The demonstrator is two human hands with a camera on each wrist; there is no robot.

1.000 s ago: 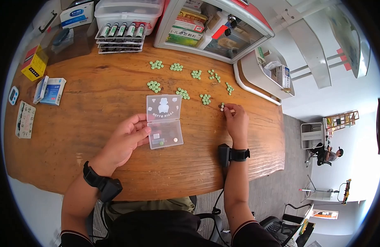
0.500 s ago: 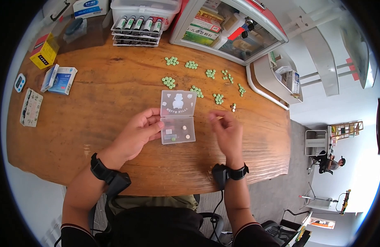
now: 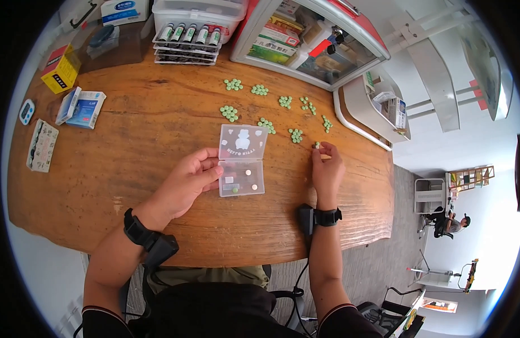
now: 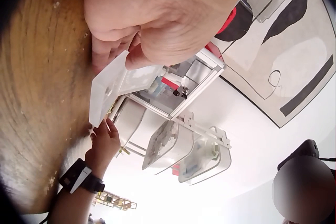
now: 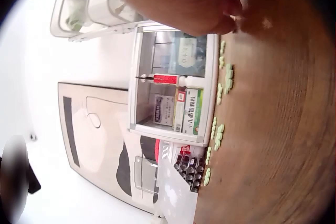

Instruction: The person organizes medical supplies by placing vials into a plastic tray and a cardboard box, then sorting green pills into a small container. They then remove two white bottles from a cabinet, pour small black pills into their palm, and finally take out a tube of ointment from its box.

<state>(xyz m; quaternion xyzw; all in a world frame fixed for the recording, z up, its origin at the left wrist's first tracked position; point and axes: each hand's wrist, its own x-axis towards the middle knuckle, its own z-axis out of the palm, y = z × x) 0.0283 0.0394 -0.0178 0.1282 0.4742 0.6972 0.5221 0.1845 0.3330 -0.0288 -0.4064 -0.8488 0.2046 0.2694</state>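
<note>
My left hand (image 3: 189, 177) holds an open clear plastic pill case (image 3: 241, 168) by its left side, thumb on the edge and fingers behind. Its lid, with a white cartoon print and HELLO KITTY lettering, is tilted back. Two whitish pills (image 3: 254, 186) and one green pill (image 3: 235, 190) lie inside. Over at the right, my right hand (image 3: 328, 172) pinches at a small group of pills (image 3: 316, 145), thumb and fingertips together right at them and partly covering them. In the left wrist view the case (image 4: 107, 88) appears edge-on beside the hand.
Several piles of green pills (image 3: 229, 114) are spread behind the case on the wooden table (image 3: 119, 163). A glass-fronted cabinet (image 3: 310, 42) and vial trays (image 3: 186, 42) stand at the back. Medicine boxes (image 3: 86, 110), a yellow box (image 3: 60, 69) and a small timer (image 3: 27, 112) are on the left.
A second whitish pill has appeared in the case. My right hand came in from the small group toward the case, then went back to the group. My left hand keeps its hold.
</note>
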